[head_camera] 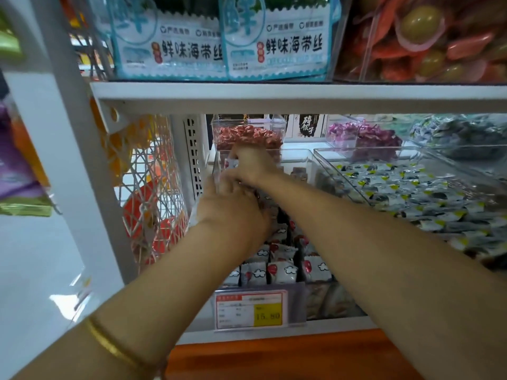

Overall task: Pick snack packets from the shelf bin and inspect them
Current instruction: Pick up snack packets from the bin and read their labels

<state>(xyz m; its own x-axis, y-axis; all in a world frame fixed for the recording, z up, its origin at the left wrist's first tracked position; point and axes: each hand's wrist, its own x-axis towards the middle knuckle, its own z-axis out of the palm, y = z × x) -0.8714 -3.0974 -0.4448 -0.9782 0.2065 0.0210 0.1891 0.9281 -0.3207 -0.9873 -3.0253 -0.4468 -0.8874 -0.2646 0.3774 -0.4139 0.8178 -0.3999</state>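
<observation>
white snack packets (230,163) gripped by left hand (233,213) and right hand (253,165).

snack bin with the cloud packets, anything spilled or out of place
Nothing stands out. The cloud-print packets at the front of the bin stand upright in rows, none spilled or torn. The left hand and right hand cover the back, so that part cannot be judged.
</observation>
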